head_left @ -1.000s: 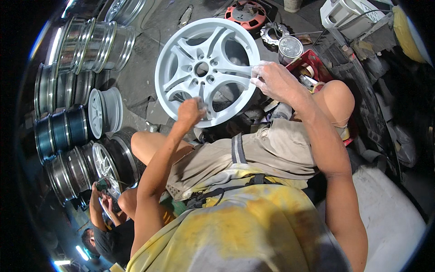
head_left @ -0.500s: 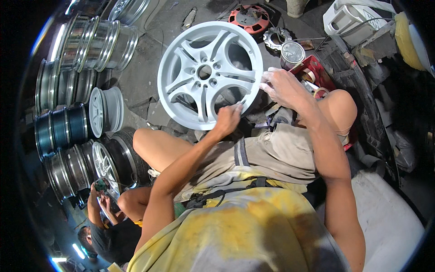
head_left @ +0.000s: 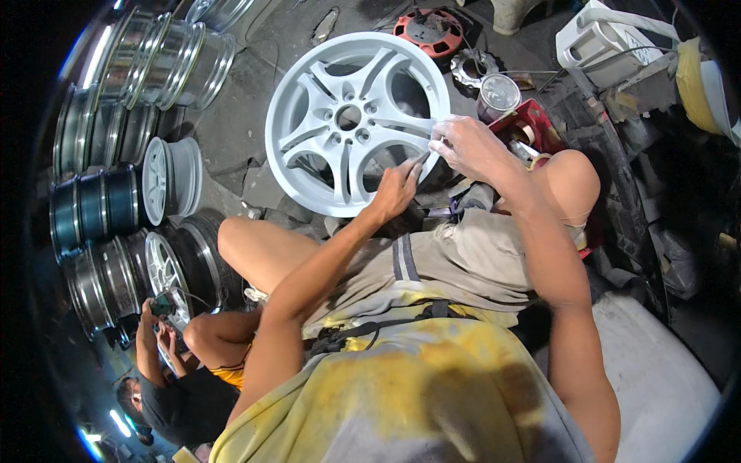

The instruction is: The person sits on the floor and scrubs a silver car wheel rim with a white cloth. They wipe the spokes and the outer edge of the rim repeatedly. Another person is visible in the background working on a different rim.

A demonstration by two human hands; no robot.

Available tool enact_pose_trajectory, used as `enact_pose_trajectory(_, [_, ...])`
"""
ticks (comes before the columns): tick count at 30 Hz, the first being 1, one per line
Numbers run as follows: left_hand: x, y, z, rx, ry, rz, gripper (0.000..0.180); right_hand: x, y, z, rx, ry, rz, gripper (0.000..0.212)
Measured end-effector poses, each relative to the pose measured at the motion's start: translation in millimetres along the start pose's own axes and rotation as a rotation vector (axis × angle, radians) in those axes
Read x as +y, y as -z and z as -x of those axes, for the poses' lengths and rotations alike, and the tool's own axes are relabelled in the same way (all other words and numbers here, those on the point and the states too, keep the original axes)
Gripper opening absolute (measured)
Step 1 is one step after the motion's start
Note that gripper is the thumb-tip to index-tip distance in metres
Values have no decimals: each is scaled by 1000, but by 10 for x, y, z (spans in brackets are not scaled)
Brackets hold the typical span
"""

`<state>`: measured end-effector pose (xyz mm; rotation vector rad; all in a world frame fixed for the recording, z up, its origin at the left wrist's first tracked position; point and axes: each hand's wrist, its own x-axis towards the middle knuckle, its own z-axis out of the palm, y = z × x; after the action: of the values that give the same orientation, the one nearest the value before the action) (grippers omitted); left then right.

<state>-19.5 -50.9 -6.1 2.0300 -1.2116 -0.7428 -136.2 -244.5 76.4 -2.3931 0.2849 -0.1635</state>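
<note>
A white-grey car wheel rim [head_left: 340, 166] with paired spokes lies face up in front of my knees. My left hand [head_left: 396, 189] is closed at the rim's near right edge, with a small flat grey piece [head_left: 421, 159] showing at its fingertips. My right hand [head_left: 472, 147], powdered white at the fingers, is curled at the rim's right edge, close to the left fingertips. Its fingers are bent together, and whatever they may hold is hidden.
Stacked wheels [head_left: 158, 62] line the left side. Beyond the rim are an orange reel [head_left: 440, 23], a lidded can [head_left: 499, 92] and a red crate [head_left: 546, 127] with tape rolls. A white plastic stool [head_left: 598, 38] lies far right. Another person [head_left: 185, 405] works at lower left.
My right hand has moved left over the rim's edge, toward my left hand. My left fingers have lifted slightly up and right, and the grey piece now shows. The rim has hardly shifted.
</note>
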Motion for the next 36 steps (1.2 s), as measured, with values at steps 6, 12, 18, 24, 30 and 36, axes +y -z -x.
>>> enact_pose_trajectory(6, [-330, 828, 499, -426, -30, -294, 16, -43, 44, 41, -24, -58, -15, 20])
enact_pose_trajectory(12, [54, 195, 187, 13, -28, -63, 14, -37, 42, 57, -21, -70, -15, 19])
enact_pose_trajectory(18, [-636, 357, 289, -141, -73, -298, 17, 28, -18, 88, -12, -62, 12, 18])
enact_pose_trajectory(24, [-518, -74, -286, -58, 47, -109, 29, 39, 31, 10, -8, -66, -8, 20])
enact_pose_trajectory(30, [-146, 723, 307, -604, 33, -619, 18, 22, 70, 94, -35, -100, 28, 21])
enact_pose_trajectory(36, [-35, 385, 373, -289, -54, -560, 19, -8, 20, 34, -24, -73, -1, 20])
